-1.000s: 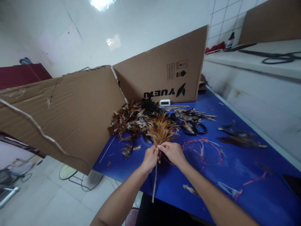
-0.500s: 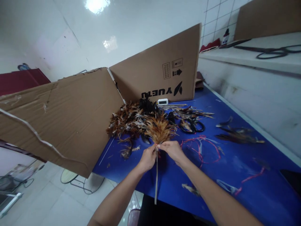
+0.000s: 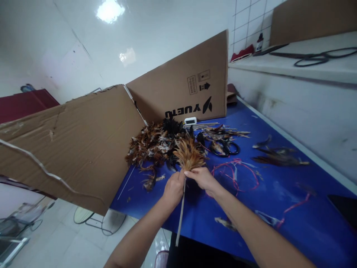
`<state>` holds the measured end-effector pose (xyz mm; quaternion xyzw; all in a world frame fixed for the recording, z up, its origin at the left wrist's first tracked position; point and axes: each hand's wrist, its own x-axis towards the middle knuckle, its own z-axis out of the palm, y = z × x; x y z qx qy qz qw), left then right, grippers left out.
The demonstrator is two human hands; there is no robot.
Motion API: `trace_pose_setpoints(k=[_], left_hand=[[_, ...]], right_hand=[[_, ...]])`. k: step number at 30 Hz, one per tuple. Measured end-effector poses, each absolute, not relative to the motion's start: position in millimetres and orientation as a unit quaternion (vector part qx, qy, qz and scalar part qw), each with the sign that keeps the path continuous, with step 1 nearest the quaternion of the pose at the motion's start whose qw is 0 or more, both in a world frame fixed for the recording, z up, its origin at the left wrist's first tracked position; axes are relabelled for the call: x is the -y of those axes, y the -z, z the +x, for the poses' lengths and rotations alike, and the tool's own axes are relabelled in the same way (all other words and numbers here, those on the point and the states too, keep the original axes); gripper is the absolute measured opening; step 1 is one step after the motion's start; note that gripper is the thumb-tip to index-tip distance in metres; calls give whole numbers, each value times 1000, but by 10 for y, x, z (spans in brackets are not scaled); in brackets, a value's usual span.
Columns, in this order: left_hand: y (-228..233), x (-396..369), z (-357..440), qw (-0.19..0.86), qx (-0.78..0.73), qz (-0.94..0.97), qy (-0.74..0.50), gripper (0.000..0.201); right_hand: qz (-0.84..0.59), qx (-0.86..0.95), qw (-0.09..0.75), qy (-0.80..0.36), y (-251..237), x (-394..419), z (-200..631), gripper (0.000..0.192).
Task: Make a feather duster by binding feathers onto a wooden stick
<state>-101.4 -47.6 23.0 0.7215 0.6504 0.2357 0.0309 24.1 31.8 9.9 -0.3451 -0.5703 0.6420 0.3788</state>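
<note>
Feather duster [image 3: 188, 155], tan plumes, thin stick

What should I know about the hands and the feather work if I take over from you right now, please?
Left hand: shut on the thin stick, just under the feather bundle.
Right hand: pinching the base of that bundle against the stick.
Nearby on the blue table: loose feather pile behind the bundle, black scissors to its right, red string beside the right hand.
Done: a tuft of tan feathers is gathered at the stick's top end.
Left: I cannot see any binding around the base; the pile is large and the lower stick is bare.
</note>
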Motion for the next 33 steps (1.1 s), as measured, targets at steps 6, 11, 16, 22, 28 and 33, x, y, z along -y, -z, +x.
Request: trace_pose_setpoints(k=[6,11,16,22,28,33], left_hand=[[-206,480,-1054,-17,-626,760,-173,50],[-233,444,-1141,7,-590,787,-181,54],[-373,372,-1270,50,-548,809,-207,53],[-578,239,-1397,19,-514,837,-186,36],[-747,155,-1441,-53,-497,863,-74,24],[-735,102,-1437,53,-550,815,-176,23]], right_hand=[[-370,437,331,-750,-186,-226,225,31],[-381,412,358,-747,-167,-216,192,40],[-374,400,362,-754,-193,-218,204,38],[-372,405,346,-760,-205,-217,215,27],[-387,408,317,-764,-164,-267,228,28],[-397,422,295,-760,-131,-295,243,26]])
